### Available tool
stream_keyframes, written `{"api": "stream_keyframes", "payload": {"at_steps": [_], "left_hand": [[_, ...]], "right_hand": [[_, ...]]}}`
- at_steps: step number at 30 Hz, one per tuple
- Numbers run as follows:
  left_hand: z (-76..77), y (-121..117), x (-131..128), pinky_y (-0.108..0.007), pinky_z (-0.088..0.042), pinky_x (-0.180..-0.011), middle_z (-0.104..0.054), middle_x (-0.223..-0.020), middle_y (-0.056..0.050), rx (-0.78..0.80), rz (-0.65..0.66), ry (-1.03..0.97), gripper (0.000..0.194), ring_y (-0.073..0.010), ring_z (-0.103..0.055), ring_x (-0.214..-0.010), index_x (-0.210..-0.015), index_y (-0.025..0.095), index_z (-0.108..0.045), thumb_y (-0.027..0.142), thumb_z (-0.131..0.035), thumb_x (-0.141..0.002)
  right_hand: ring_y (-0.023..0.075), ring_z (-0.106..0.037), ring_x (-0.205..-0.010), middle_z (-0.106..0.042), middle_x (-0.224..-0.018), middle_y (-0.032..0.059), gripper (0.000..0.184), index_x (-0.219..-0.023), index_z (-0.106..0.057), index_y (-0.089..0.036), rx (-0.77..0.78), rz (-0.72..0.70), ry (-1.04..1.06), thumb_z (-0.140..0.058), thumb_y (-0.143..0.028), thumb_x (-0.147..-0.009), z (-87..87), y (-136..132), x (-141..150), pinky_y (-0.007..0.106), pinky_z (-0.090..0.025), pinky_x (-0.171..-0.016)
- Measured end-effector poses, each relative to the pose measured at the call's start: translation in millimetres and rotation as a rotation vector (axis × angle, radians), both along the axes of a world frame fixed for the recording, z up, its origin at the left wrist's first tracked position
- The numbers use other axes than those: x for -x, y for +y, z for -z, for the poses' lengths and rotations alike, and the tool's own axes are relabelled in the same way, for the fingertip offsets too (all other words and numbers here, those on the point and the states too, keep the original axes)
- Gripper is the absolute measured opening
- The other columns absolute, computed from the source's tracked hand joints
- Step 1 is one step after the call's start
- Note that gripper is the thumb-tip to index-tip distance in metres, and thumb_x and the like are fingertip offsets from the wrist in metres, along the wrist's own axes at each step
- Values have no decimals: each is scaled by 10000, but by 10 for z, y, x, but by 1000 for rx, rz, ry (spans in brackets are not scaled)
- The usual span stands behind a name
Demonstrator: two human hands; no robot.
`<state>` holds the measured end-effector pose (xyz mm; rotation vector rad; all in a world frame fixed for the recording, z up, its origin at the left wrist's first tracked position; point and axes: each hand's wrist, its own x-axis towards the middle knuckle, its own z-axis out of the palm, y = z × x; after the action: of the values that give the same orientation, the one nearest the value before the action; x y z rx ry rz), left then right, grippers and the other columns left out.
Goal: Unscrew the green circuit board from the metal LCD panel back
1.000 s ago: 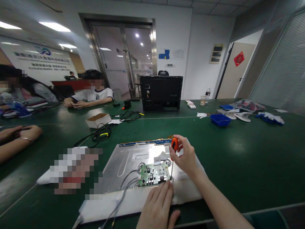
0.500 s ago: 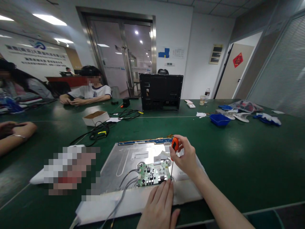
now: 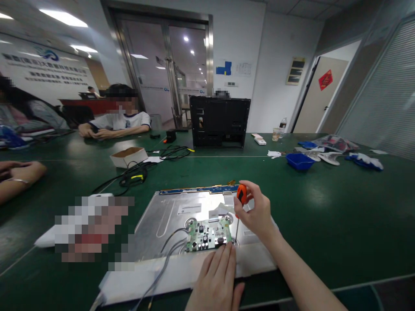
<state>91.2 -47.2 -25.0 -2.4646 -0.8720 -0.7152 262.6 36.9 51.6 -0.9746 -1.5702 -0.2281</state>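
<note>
An orange-and-black screwdriver [image 3: 241, 195] is pinched in my right hand [image 3: 257, 211], its thin shaft pointing down just right of a green circuit board [image 3: 209, 234]. Whether the tip touches anything, I cannot tell. The board lies on the silver metal back of a display panel [image 3: 151, 226], with grey cables [image 3: 168, 261] running from its left side. Flat on the panel's white lower border [image 3: 136, 278], my left hand [image 3: 216, 274] has its fingers stretched out, fingertips at the board's lower right corner. A blue strip board [image 3: 194, 190] lines the panel's far edge.
Beyond the panel stands a black monitor housing [image 3: 220, 123]. Left of it are black cables [image 3: 136, 175] and an open cardboard box [image 3: 129, 157]. A blue tray [image 3: 300, 161] and gloves [image 3: 365, 160] lie at right. Another person's hands [image 3: 26, 175] rest at far left.
My right hand and the screwdriver have shifted slightly right, the shaft moving away from the board's lower right corner. My left hand stays in place. The view has tilted a little.
</note>
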Motion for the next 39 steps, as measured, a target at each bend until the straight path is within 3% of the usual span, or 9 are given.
{"api": "stream_keyframes", "payload": {"at_steps": [9, 23, 29, 39], "left_hand": [[-50, 7, -15, -339, -455, -897, -715, -1167, -125, -80, 3, -4, 401, -233, -641, -1046, -1197, 62, -603, 337, -458, -944], [-14, 3, -9, -337, -407, -930, -698, -1176, -113, -38, -9, -36, 409, -231, -608, -1066, -1209, 94, -586, 393, -475, -953], [-21, -12, 6, -360, -288, -1046, -640, -1306, -63, -13, -120, -56, 450, -237, -516, -1229, -1233, 216, -604, 541, -468, -954], [-64, 45, -7, -460, 30, -1203, -641, -1313, -42, -8, -80, -12, 467, -256, -437, -1294, -1197, 217, -643, 564, -466, -939]], "right_hand": [[97, -549, -505, -622, -720, -15, 279, -1124, -550, -199, 2, 4, -49, -577, -275, -856, 29, 22, 11, 211, -504, -482], [99, -552, -492, -630, -694, -23, 267, -1126, -551, -187, -9, 0, -41, -574, -278, -876, 30, 25, 12, 206, -498, -474], [92, -554, -490, -627, -690, -33, 275, -1125, -549, -187, -8, 10, -42, -583, -273, -866, 28, 24, 17, 198, -505, -486], [93, -549, -489, -622, -705, -27, 268, -1133, -538, -194, -3, 4, -60, -567, -285, -883, 36, 31, 7, 202, -495, -475]]}}
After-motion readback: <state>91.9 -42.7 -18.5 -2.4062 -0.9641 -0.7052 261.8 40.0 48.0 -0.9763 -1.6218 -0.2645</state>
